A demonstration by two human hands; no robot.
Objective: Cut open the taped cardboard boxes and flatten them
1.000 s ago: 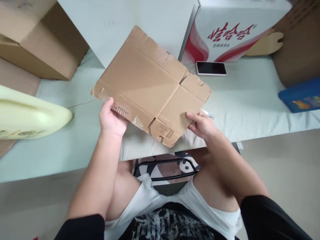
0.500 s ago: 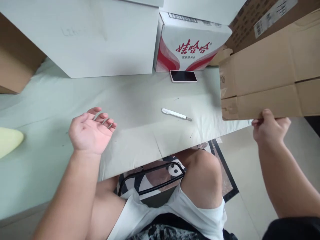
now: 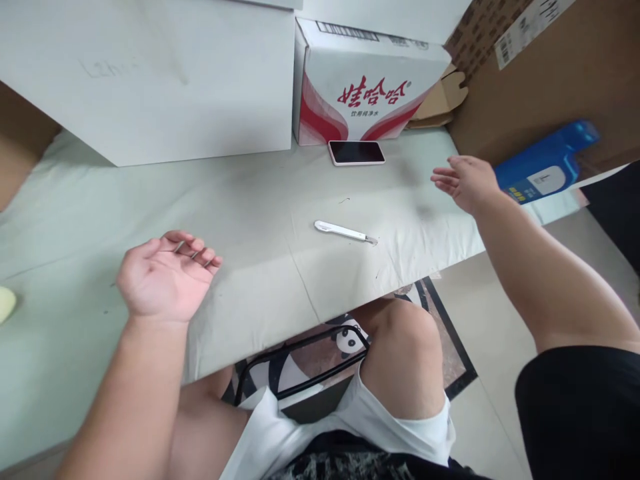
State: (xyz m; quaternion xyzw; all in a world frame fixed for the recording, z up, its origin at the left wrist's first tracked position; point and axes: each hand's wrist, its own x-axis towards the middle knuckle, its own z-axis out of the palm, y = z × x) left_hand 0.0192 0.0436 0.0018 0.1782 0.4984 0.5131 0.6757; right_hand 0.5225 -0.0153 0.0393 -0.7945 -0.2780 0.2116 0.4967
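My left hand [image 3: 167,273] rests palm up above the cloth-covered table, its fingers loosely curled and nothing in it. My right hand [image 3: 467,183] is over the table's right side with its fingers apart, holding nothing. Just beyond my right wrist lies a blue bottle [image 3: 545,167] with a white label, partly hidden by my forearm. Between my hands a scalpel-like knife [image 3: 345,231] with a white handle lies on the cloth, its blade pointing right. A phone [image 3: 357,153] with a dark screen lies further back.
A white and red carton [image 3: 373,87] stands behind the phone, next to a large white box [image 3: 200,80]. Folded cardboard [image 3: 440,100] and a big brown box [image 3: 560,87] are at the back right. The table's [image 3: 260,280] front edge runs above my knees.
My right hand has let go of the flat cardboard, which is out of view, and moved left and up. The blue bottle now shows. My left hand stays open; the view has shifted slightly.
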